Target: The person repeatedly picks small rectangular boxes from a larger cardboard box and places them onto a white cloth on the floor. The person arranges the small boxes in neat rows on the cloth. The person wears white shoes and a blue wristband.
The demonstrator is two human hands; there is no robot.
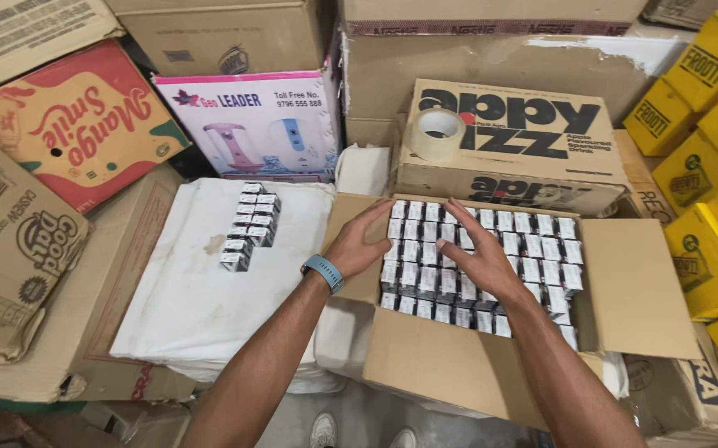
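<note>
Both hands, left and right, lie spread flat on small packs nearly filling the open box, while one stack waits outside on white cloth.

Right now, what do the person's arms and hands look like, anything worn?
Both forearms are bare, with no sleeves in view. The left hand has a blue band around the wrist, like a watch or fitness strap. The right hand has no glove, band or visible ring. Fingers on both are bare.
</note>
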